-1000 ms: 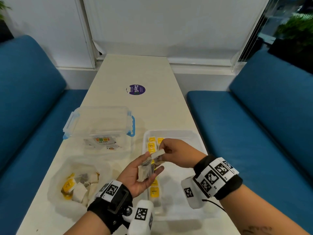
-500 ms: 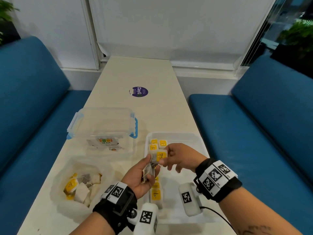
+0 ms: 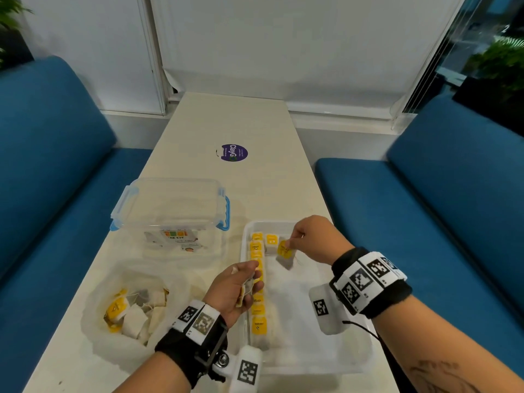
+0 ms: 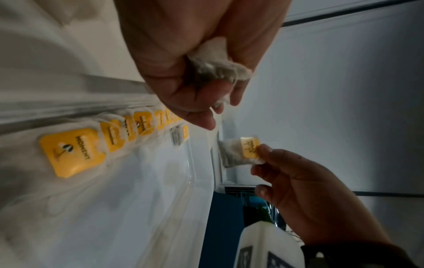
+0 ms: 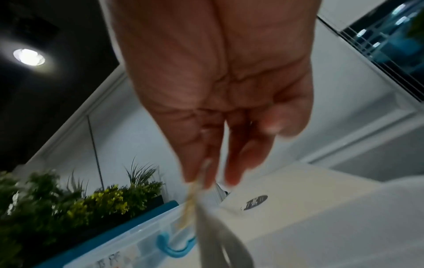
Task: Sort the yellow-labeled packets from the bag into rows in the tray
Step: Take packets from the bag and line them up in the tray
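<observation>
My right hand (image 3: pixel 295 243) pinches a yellow-labeled packet (image 3: pixel 284 250) by its label and holds it just above the far end of the clear tray (image 3: pixel 351 353), beside two packets at the start of a second row (image 3: pixel 271 240). A row of yellow-labeled packets (image 3: pixel 258 302) runs along the tray's left wall. My left hand (image 3: pixel 243 282) hovers over that row and grips a bunch of packets (image 4: pixel 215 67) in curled fingers. The clear bag (image 3: pixel 99 330) on the left holds more packets (image 3: pixel 133 310). In the left wrist view the pinched packet (image 4: pixel 238 150) hangs from my right fingers (image 4: pixel 266 150).
A clear lidded box with blue latches (image 3: pixel 170 211) stands behind the bag, left of the tray. A purple round sticker (image 3: pixel 234 152) lies on the white table (image 3: pixel 255 123) further back. Blue sofas flank the table on both sides.
My right hand took one packet from the bunch in my left hand and carried it away to the far end of the tray. My left hand closed round the remaining packets.
</observation>
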The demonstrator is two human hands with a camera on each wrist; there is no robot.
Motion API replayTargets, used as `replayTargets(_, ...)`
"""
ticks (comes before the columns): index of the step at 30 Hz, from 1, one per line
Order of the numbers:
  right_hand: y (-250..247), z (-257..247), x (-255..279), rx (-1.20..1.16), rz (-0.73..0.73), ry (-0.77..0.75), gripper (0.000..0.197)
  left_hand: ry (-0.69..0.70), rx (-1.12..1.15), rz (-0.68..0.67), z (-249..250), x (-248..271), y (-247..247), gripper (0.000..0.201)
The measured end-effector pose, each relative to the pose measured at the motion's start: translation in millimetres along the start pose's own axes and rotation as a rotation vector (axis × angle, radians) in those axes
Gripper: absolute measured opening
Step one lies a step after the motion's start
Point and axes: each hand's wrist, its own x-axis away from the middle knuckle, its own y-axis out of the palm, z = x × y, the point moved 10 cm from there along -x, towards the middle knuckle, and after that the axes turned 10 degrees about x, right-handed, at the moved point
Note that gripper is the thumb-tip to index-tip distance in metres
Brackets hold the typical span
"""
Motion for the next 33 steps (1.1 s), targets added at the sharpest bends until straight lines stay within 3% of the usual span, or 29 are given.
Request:
replayTargets(3, 13, -8, 1, -0.178, -0.173, -0.039, 0.018, 0.059, -0.115, -0.031, 9, 3, 6, 0.011)
replayTargets(6, 19, -14, 2, -0.299, -0.252, -0.076, 0.013, 0.104, -0.235, -0.1, 13, 7, 16, 0.018)
replayTargets(8, 20, -18, 2, -0.308, -0.265, -0.109, 0.014, 0.117, -0.317, -0.141, 11, 8, 24, 0.023)
replayTargets(11, 17, -22, -1, -0.323, -0.224, -0.137, 0.016, 0.097, -0.357, -0.167, 7, 8, 30, 0.01)
replayTargets(14, 17, -18, -3, -0.375, -0.166, -0.118, 0.014, 0.096, -0.358, -0.166, 6, 6, 31, 0.01)
replayTargets(17, 27, -10, -1, -0.491, -0.153, -0.056, 0.006, 0.149, -0.331, -0.141, 12, 3, 29, 0.013)
replayTargets(21, 49, 7, 2, -0.415, -0.188, 0.028, 0.013, 0.18, -0.295, -0.094, 18, 1, 25, 0.01)
replayTargets(27, 44, 41, -16, -0.483, -0.03, 0.214, 0.026, 0.117, -0.256, -0.019, 13, -1, 10, 0.008)
replayTargets(30, 49, 56, -30, -0.383, -0.079, 0.305, 0.019, 0.073, -0.215, -0.008, 8, -2, 5, 0.007)
replayTargets(33, 68, 61, -45, -0.299, -0.217, 0.348, 0.017, 0.038, -0.175, -0.007, 5, -4, 3, 0.008)
